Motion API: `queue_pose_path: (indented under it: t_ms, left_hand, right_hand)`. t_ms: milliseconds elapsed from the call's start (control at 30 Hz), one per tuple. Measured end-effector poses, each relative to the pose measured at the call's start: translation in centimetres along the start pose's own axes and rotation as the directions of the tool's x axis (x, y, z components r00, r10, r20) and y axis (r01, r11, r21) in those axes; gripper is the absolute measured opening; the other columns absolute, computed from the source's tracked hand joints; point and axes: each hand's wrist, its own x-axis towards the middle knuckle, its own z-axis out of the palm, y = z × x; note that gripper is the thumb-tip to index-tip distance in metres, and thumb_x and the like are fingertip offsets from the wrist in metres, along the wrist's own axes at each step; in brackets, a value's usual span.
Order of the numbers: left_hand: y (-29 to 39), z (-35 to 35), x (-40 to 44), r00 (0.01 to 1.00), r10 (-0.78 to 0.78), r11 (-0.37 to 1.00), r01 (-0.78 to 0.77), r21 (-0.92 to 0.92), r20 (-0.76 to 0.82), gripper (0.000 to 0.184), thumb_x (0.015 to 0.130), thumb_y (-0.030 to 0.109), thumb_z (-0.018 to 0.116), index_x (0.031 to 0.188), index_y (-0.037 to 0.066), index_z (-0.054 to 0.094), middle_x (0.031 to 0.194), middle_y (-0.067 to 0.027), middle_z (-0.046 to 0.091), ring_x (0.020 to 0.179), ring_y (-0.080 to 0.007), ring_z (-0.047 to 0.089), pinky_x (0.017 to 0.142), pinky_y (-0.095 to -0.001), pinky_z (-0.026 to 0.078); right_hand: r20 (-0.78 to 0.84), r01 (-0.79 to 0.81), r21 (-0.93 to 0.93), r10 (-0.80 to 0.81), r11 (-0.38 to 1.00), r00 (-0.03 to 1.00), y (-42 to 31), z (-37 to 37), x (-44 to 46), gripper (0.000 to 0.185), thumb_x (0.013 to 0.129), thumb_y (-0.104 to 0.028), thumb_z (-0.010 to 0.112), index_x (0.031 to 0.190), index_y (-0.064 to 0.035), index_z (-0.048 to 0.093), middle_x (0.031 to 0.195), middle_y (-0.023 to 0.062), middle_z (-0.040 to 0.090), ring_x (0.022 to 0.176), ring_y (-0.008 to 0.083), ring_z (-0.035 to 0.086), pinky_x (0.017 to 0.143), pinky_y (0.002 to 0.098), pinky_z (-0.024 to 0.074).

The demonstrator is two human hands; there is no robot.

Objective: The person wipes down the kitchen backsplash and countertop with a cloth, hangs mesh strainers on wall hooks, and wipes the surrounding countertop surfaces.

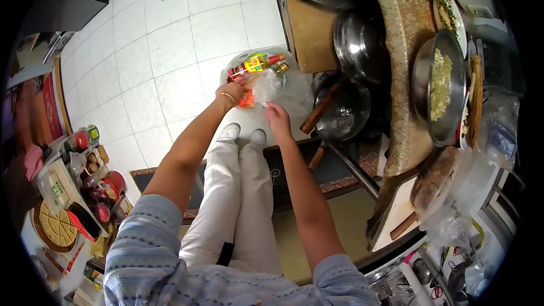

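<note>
A clear plastic bag (297, 88) stands on the floor in front of my feet. In its mouth lie a bottle with a yellow-and-green label and a red cap (256, 63) and a second bottle with a gold-coloured cap (280, 69). My left hand (233, 88), with a bracelet at the wrist, is at the bag's left side, its fingers bent inward; what they hold is hidden. Just below them shows an orange-red item (247, 100). My right hand (276, 115) is at the bag's near edge, fingertips closed on the plastic.
Steel pans (347, 113) and a large pot (360, 45) are right of the bag, below a stone-edged counter (399, 68). On it stands a metal bowl (422, 88) of chopped greens. A cleaver (403, 225) lies near a board. Jars and packages (85, 139) crowd the left.
</note>
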Motion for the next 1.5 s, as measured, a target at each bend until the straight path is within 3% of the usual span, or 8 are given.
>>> queue_pose_path:
  t_ms: [200,300,500,600,967,1267,1400,1500]
  left_hand:
    - [2.5,-3.0,-2.0,0.995,0.057,0.932,-0.022,0.363,-0.087,0.035,0.088,0.014,0.041,0.119,0.005,0.054,0.103,-0.0102,0.065,0.092,-0.0205,0.064,0.07,-0.033,0.054]
    - [1.9,-0.3,2.9,0.999,0.014,0.983,-0.022,0.181,0.043,0.033,0.09,0.015,0.042,0.118,0.008,0.056,0.117,-0.0071,0.059,0.103,-0.0193,0.06,0.081,-0.0319,0.05]
    - [1.8,-2.9,3.9,0.981,0.144,0.925,-0.18,0.335,0.13,0.021,0.083,0.014,0.055,0.1,0.01,0.067,0.106,-0.0106,0.064,0.096,-0.0228,0.063,0.076,-0.0344,0.051]
    - [0.2,-4.2,3.0,0.996,-0.037,0.989,0.025,-0.147,-0.078,0.024,0.081,0.019,0.056,0.1,0.004,0.06,0.094,-0.0187,0.063,0.088,-0.0357,0.06,0.073,-0.0409,0.05]
    - [2.2,-4.8,-6.8,0.917,0.171,0.921,-0.279,-0.273,-0.359,0.024,0.08,0.016,0.058,0.102,0.006,0.059,0.092,-0.0188,0.064,0.083,-0.0371,0.061,0.071,-0.0441,0.049]
    - [25.8,-12.3,-27.0,0.756,0.627,0.658,-0.643,-0.393,-0.187,0.019,0.087,0.017,0.058,0.096,0.0,0.058,0.075,-0.0079,0.063,0.065,-0.0135,0.057,0.063,-0.0265,0.047]
    - [36.5,-10.1,-29.7,0.551,0.828,0.471,-0.784,-0.404,-0.103,0.02,0.086,0.019,0.056,0.095,0.001,0.059,0.081,-0.0151,0.064,0.07,-0.026,0.061,0.065,-0.0329,0.048]
    - [45.6,-8.2,-32.8,0.405,0.913,0.396,-0.856,-0.331,0.045,0.017,0.089,0.014,0.055,0.097,-0.001,0.057,0.077,-0.0058,0.061,0.068,-0.0114,0.055,0.065,-0.025,0.045]
  right_hand:
    - [-0.026,0.123,-0.066,-0.125,0.99,0.992,0.3,2.1,3.5,0.031,0.089,-0.01,0.049,0.119,-0.0029,0.054,0.105,0.0046,0.057,0.095,0.0133,0.052,0.085,0.0247,0.0403]
    - [-0.013,0.105,-0.066,-0.106,0.992,0.994,0.0,2.5,4.7,0.034,0.088,-0.009,0.049,0.122,-0.0026,0.052,0.112,0.0057,0.056,0.101,0.014,0.051,0.089,0.0245,0.0384]
    - [-0.058,0.068,-0.013,-0.069,0.998,0.996,1.3,3.4,3.5,0.035,0.088,-0.008,0.049,0.122,-0.0017,0.05,0.116,0.0071,0.055,0.104,0.0144,0.05,0.09,0.0253,0.0384]
    - [-0.096,0.042,0.046,-0.037,0.998,0.995,0.3,3.2,1.5,0.035,0.089,-0.009,0.049,0.122,-0.0022,0.05,0.117,0.0071,0.055,0.105,0.0147,0.05,0.09,0.0255,0.0386]
    - [-0.214,0.167,0.083,-0.146,0.982,0.966,-5.4,1.3,-11.7,0.034,0.089,-0.009,0.049,0.123,-0.007,0.051,0.105,0.0023,0.056,0.093,0.01,0.05,0.083,0.021,0.0399]
    - [-0.395,0.381,0.375,-0.226,0.845,0.89,-8.2,-7.3,-33.7,0.027,0.092,-0.012,0.045,0.117,-0.0056,0.052,0.099,0.0051,0.061,0.089,0.0128,0.059,0.076,0.0242,0.0452]
    - [-0.63,0.506,0.399,-0.172,0.764,0.757,-7.4,-15.0,-44.7,0.028,0.091,-0.013,0.045,0.117,-0.0033,0.051,0.096,0.0079,0.063,0.087,0.0146,0.061,0.075,0.0251,0.0466]
    - [-0.812,0.631,0.349,-0.112,0.692,0.572,-4.7,-20.3,-51.6,0.029,0.091,-0.014,0.047,0.118,-0.0029,0.05,0.094,0.0077,0.063,0.084,0.0147,0.062,0.075,0.0252,0.0469]
